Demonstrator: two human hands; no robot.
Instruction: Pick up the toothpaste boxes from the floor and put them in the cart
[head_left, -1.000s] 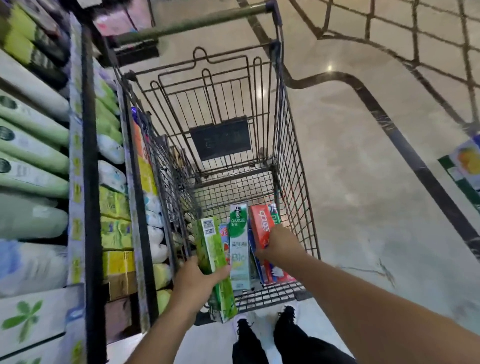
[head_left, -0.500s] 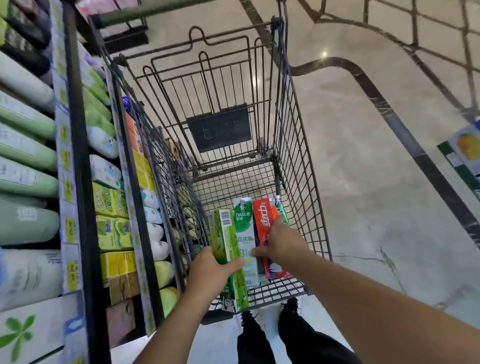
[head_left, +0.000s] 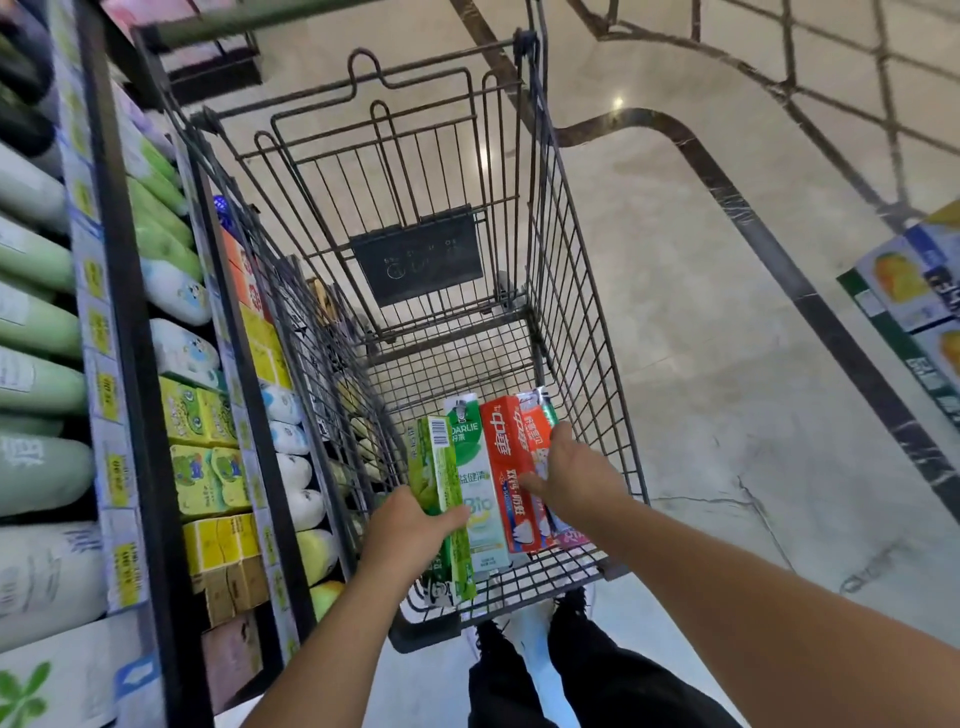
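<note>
A tall dark store shelf stacked with green and yellow packages stands just left of the dark wire shopping cart. On the cart's floor lie a white-green toothpaste box and a red toothpaste box, side by side. The left hand curls its grip round a bright green toothpaste box; the right hand rests spread fingers on the red box.

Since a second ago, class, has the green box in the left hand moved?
Yes: the green box shifted right, closing up against the white Darlie box.
</note>
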